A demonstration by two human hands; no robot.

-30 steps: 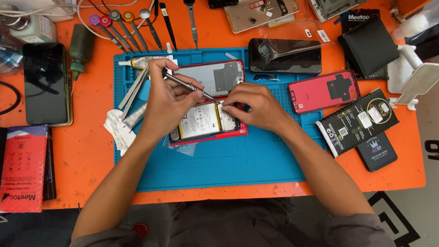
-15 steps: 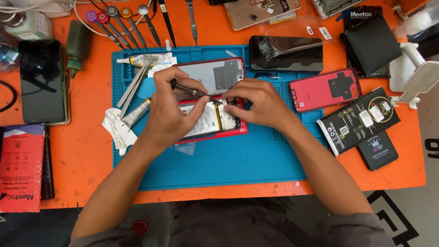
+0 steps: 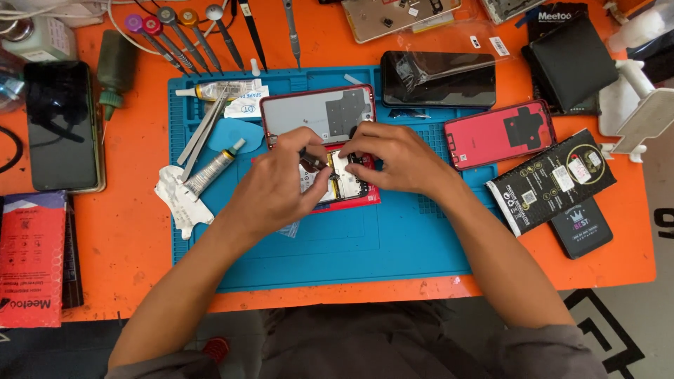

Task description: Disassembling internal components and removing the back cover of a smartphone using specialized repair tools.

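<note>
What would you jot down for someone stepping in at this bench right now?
Left hand: pinches a thin dark tool, its tip over the opened phone.
Right hand: fingertips press on the phone's upper edge.
The phone lies open on the blue mat, its red frame showing; a grey panel lies just above it, and a red back cover to the right.
Done: phone opened. Left: the inside work under both hands.

- The scene was brightly and evenly lit, apparently from above, with saturated colours.
- Shadows were soft and short; a faint one lay under the left hand and right hand on the blue mat.
- Pale glare sat on the dark phone screen at the top and on the phone at the left.
- Focus held sharp across the centre.
- The edges bowed slightly, as a wide lens gives.
</note>
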